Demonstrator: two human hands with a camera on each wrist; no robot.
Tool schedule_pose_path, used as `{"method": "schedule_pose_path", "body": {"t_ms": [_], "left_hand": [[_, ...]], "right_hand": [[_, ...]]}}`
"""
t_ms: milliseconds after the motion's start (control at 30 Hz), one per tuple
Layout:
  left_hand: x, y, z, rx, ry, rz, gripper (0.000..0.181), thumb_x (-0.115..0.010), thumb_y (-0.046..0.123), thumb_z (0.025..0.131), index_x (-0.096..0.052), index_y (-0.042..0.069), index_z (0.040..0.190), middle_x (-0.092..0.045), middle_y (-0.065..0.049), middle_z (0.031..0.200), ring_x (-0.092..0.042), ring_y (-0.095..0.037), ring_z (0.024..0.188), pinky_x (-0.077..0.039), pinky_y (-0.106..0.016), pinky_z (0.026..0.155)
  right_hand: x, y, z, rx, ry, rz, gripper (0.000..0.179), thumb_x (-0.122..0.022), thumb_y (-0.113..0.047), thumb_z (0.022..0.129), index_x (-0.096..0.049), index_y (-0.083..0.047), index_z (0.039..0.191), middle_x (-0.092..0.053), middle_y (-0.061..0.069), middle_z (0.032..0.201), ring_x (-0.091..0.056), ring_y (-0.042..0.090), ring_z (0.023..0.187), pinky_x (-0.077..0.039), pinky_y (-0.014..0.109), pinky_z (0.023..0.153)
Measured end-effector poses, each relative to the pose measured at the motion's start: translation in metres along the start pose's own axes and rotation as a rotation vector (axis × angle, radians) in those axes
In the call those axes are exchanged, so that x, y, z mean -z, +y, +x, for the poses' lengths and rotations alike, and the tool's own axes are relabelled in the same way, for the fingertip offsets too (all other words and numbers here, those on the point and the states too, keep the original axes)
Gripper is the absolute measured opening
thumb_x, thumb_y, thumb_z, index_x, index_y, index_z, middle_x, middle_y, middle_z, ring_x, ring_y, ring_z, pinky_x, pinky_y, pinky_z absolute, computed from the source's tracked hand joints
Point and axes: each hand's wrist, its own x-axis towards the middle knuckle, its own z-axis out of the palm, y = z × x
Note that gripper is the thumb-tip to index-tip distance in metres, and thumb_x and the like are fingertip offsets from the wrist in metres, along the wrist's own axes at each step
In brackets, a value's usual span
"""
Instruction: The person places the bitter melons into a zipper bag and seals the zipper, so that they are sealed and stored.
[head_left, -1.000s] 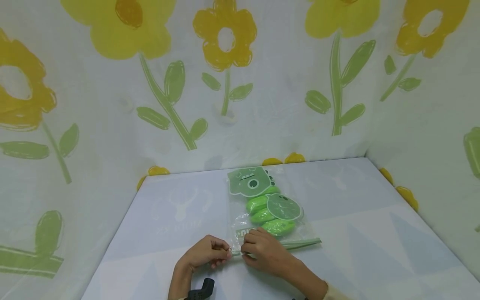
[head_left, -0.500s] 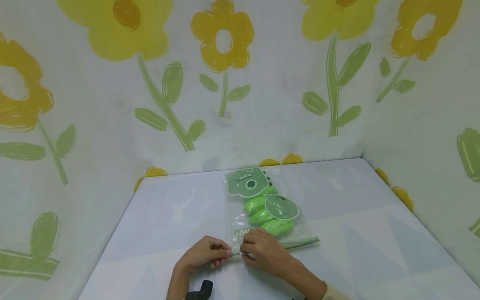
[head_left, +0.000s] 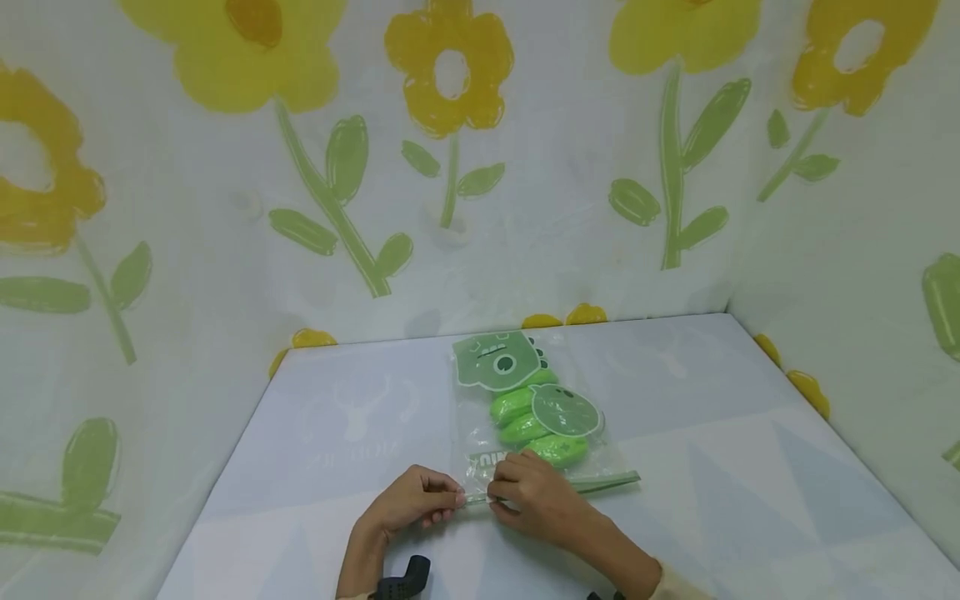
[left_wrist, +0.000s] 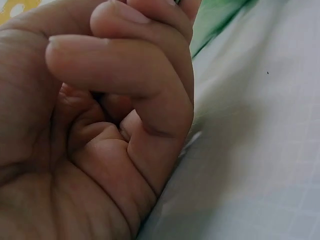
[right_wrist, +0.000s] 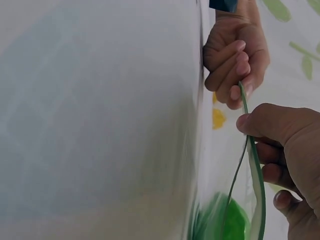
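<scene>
A clear plastic zip bag (head_left: 468, 417) with green cartoon prints lies flat on the table, with several bright green, elongated pieces (head_left: 522, 429) inside. Its green-edged mouth (head_left: 611, 482) faces the person. At the left end of that edge, my left hand (head_left: 412, 504) pinches the strip between thumb and finger. Just to the right, my right hand (head_left: 540, 496) pinches the same edge. In the right wrist view the two lips of the bag's mouth (right_wrist: 257, 185) part beyond the right hand's thumb. The left wrist view shows the left hand's curled fingers (left_wrist: 165, 100), with its pinch mostly hidden.
The white table (head_left: 300, 467) has a pale printed pattern and stretches away on both sides of the bag. A white curtain with yellow flowers (head_left: 555, 208) surrounds its back and sides. A black wrist device (head_left: 405, 579) sits on the left wrist.
My right hand has shifted slightly to the right along the bag's edge. The left hand keeps its pinch at the left end, and the bag lies in the same place.
</scene>
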Motion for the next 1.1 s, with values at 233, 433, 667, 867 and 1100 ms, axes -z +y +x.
{"method": "schedule_pose_path", "body": {"t_ms": [233, 433, 667, 867, 1100], "left_hand": [[-0.001, 0.001, -0.001, -0.008, -0.003, 0.002, 0.026, -0.075, 0.021, 0.091, -0.075, -0.003, 0.102, -0.063, 0.001, 0.067, -0.047, -0.006, 0.053, -0.041, -0.019, 0.047], [0.000, -0.001, 0.000, -0.013, 0.000, 0.009, 0.026, -0.076, 0.022, 0.091, -0.075, -0.002, 0.102, -0.063, 0.001, 0.068, -0.048, -0.006, 0.053, -0.041, -0.019, 0.048], [0.000, 0.001, -0.001, -0.015, 0.004, 0.010, 0.027, -0.075, 0.019, 0.092, -0.074, -0.004, 0.105, -0.064, 0.000, 0.068, -0.048, -0.006, 0.053, -0.042, -0.019, 0.048], [0.000, 0.001, -0.002, -0.017, -0.007, 0.012, 0.027, -0.074, 0.019, 0.092, -0.074, -0.004, 0.107, -0.064, 0.000, 0.068, -0.048, -0.005, 0.053, -0.042, -0.019, 0.048], [0.002, -0.001, -0.002, -0.021, -0.005, 0.020, 0.027, -0.075, 0.022, 0.091, -0.075, -0.001, 0.106, -0.063, 0.001, 0.068, -0.048, -0.006, 0.054, -0.042, -0.019, 0.049]], "right_hand": [[0.006, 0.003, -0.005, -0.014, -0.004, 0.025, 0.012, -0.083, -0.011, 0.076, -0.074, -0.017, 0.080, -0.057, -0.010, 0.082, -0.051, 0.007, 0.078, -0.039, 0.023, 0.067], [0.010, 0.007, -0.009, -0.002, 0.005, 0.027, 0.013, -0.084, -0.010, 0.075, -0.075, -0.016, 0.083, -0.059, -0.009, 0.085, -0.053, 0.007, 0.079, -0.042, 0.021, 0.069], [0.015, 0.012, -0.014, -0.013, 0.012, 0.033, 0.013, -0.084, -0.010, 0.075, -0.074, -0.015, 0.081, -0.057, -0.009, 0.084, -0.053, 0.008, 0.079, -0.045, 0.023, 0.072], [0.020, 0.017, -0.022, -0.024, 0.003, 0.032, 0.012, -0.082, -0.010, 0.076, -0.073, -0.016, 0.080, -0.058, -0.009, 0.085, -0.054, 0.008, 0.081, -0.047, 0.024, 0.076], [0.026, 0.021, -0.032, -0.061, -0.010, 0.043, 0.014, -0.084, -0.009, 0.074, -0.075, -0.015, 0.082, -0.060, -0.009, 0.087, -0.056, 0.008, 0.085, -0.048, 0.024, 0.079]]}}
